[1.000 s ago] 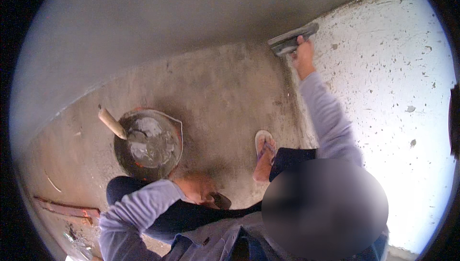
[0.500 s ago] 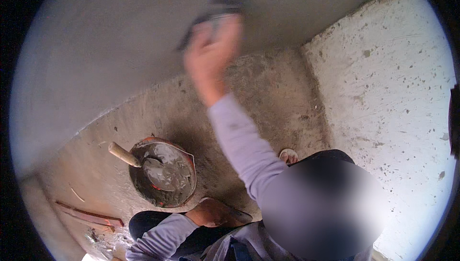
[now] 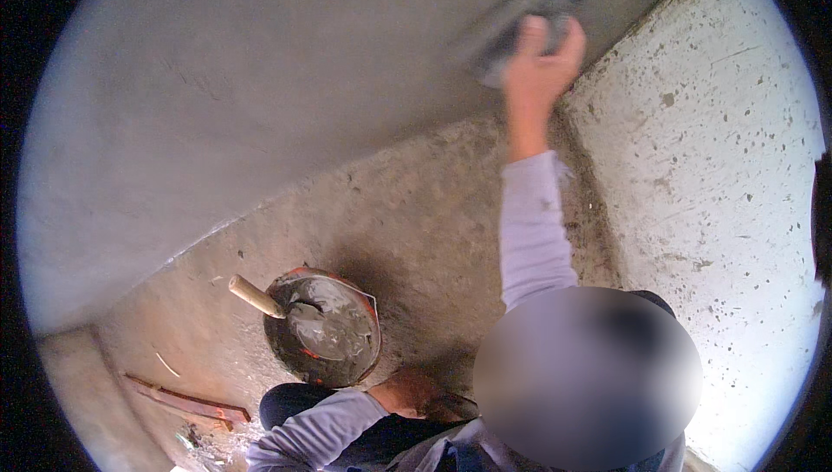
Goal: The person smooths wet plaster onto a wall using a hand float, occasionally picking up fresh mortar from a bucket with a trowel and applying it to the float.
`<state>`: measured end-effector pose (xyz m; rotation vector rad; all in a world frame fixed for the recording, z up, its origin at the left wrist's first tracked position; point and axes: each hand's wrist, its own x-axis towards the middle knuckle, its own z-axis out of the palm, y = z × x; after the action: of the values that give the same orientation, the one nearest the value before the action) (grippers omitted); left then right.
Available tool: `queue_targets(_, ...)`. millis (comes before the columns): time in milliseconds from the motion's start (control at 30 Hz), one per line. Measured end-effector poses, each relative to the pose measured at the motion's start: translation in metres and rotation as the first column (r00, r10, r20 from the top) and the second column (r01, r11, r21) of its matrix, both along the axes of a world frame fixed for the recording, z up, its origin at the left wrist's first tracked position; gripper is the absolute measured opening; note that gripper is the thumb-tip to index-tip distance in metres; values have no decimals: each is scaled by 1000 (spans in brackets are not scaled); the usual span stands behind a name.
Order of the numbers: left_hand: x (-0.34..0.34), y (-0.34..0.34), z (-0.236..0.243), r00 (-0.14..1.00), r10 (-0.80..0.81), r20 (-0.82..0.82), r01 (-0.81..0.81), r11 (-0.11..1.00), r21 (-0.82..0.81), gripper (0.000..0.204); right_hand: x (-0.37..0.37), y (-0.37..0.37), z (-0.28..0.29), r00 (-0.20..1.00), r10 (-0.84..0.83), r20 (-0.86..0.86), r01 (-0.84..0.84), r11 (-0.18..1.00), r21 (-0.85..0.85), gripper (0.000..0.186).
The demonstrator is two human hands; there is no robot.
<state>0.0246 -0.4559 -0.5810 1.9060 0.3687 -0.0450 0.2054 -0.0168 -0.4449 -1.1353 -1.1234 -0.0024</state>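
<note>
Nearest to me: left hand (image 3: 425, 394) rests low by the knee, just beside the rim of the mortar pan (image 3: 325, 326). Fingers are in shadow, so I can't tell if that grip is apart or closed; nothing visibly held. Pale lilac sleeves, soft knit, on both arms.

The mortar pan is round and shallow, with a dark body and a chipped orange-red rim. It is part full of wet grey mortar, glossy and lumpy. A pale wooden handle (image 3: 254, 296) sticks out over its left rim, with its far end buried in the mix.

The pan sits on the floor (image 3: 433, 212), which is rough raw concrete, brown-grey, gritty and stained. A reddish wooden strip (image 3: 186, 403) lies flat on the floor to the left of the pan, well apart from it.

The right arm is stretched up and away. Right hand (image 3: 537, 60) has its grip clamped on the float (image 3: 511, 26), fingers wrapped over the top. The float is a flat rectangular grey blade, motion-blurred, with its face pressed against the plastered wall (image 3: 260, 82). That wall is smooth fresh grey render, fine-textured and faintly streaked.

Farthest right: a side wall (image 3: 719, 169), off-white, coarse and pitted with dark specks. It meets the grey wall at the corner just beside the float.
</note>
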Motion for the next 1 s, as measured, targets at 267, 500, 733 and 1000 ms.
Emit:
queue_targets(267, 2, -10, -36, 989, -24, 146, 32, 998, -54, 45, -210, -146, -102, 501, 839, 213, -784, 544, -299, 46)
queue_targets(500, 8, 5, 9, 997, 16, -73, -9, 995, 96, 43, 23, -31, 4, 998, 32, 56, -42, 983, 179, 63)
queue_targets(733, 7, 3, 8, 988, 71, -138, -65, 996, 54, 39, -40, -26, -5, 906, 132, 402, -145, 989, 1, 58)
queue_targets(1000, 5, 9, 22, 970, 111, -217, -100, 993, 61, 34, -85, -154, -116, 786, 570, 240, -462, 799, -384, 63)
